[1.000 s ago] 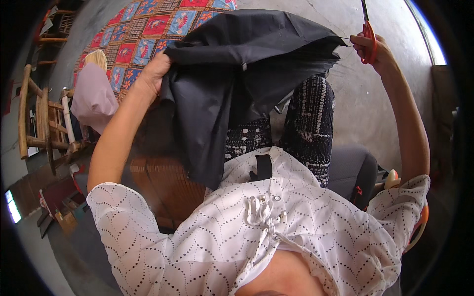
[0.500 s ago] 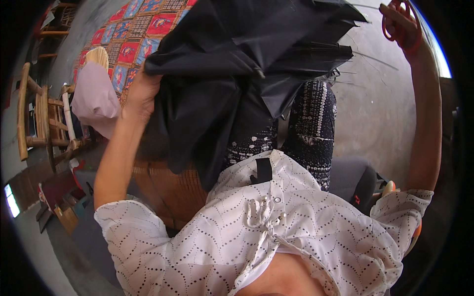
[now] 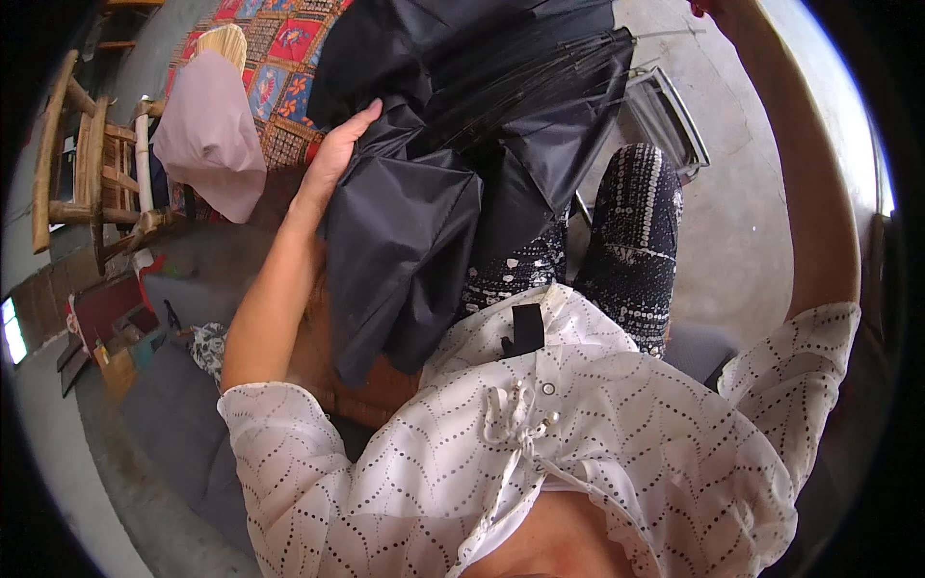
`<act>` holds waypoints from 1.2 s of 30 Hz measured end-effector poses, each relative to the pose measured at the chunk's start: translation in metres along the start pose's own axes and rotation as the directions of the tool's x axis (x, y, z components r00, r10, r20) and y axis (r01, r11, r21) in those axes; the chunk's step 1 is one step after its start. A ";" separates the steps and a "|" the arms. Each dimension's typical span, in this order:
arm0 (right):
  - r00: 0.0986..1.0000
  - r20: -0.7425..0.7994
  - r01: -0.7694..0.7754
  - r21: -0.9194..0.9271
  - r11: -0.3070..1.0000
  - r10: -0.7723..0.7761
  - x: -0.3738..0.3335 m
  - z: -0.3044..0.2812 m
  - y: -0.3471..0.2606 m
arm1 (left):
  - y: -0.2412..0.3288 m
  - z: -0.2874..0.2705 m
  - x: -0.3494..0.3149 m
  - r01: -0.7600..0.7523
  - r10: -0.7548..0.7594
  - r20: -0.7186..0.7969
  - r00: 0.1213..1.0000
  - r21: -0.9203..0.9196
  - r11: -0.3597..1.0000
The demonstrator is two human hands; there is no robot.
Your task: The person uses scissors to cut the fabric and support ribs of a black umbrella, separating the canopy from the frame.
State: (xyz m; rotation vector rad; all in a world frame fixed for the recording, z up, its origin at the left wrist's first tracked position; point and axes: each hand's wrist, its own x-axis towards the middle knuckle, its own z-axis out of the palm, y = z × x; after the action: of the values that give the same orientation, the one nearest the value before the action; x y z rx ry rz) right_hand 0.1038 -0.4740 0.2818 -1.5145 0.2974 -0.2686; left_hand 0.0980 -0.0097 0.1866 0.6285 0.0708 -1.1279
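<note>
A black umbrella (image 3: 405, 241) lies across my lap and beyond my knees, its cloth in loose folds and its thin metal ribs showing at the upper right. My left hand (image 3: 337, 149) grips the bunched cloth at the umbrella's left side, thumb on top and the other fingers hidden under the fabric. At the top right edge of the picture, my right hand (image 3: 716, 8) is almost wholly cut off. A bit of the red scissors (image 3: 700, 9) shows beside it; the blades are out of view. The right hand is apart from the cloth.
On the left are a bamboo chair (image 3: 96, 173) and a pale pink cloth (image 3: 207, 135) draped over something straw-coloured. A patterned red and blue mat (image 3: 289, 72) lies beyond. A metal-framed object (image 3: 665, 125) stands on the grey floor (image 3: 737, 202) by my right knee.
My right hand, with the red scissors, has moved up and left, mostly out of the picture. My left hand has shifted right with the cloth. The metal-framed object has come into fuller view.
</note>
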 end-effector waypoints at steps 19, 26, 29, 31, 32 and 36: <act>0.464 0.789 -0.663 0.008 0.748 0.403 -0.260 0.103 0.080 | -0.106 0.030 -0.096 -0.119 0.555 -0.402 0.728 0.723 0.680; 0.177 0.924 -0.808 -0.059 0.586 0.338 -0.260 0.078 0.055 | -0.114 0.032 -0.117 -0.256 0.507 -0.448 0.736 0.510 0.821; 0.182 0.942 -0.825 -0.011 0.565 0.284 -0.268 0.073 0.057 | -0.114 0.028 -0.118 -0.279 0.473 -0.447 0.759 0.433 0.857; 0.107 0.941 -0.903 -0.043 0.428 0.321 -0.269 0.069 0.054 | -0.115 0.026 -0.118 -0.286 0.449 -0.447 0.774 0.386 0.877; 0.064 0.940 -0.933 -0.062 0.353 0.334 -0.269 0.067 0.053 | -0.116 0.024 -0.119 -0.289 0.438 -0.450 0.778 0.363 0.886; 0.027 0.949 -0.967 -0.055 0.249 0.313 -0.272 0.063 0.060 | -0.120 0.021 -0.118 -0.285 0.392 -0.451 0.802 0.288 0.914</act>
State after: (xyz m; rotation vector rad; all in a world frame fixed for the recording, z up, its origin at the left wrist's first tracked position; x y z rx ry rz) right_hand -0.1290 -0.3166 0.2310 -0.3779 0.1092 1.2077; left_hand -0.0627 0.0428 0.1946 1.0703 0.2793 -0.5997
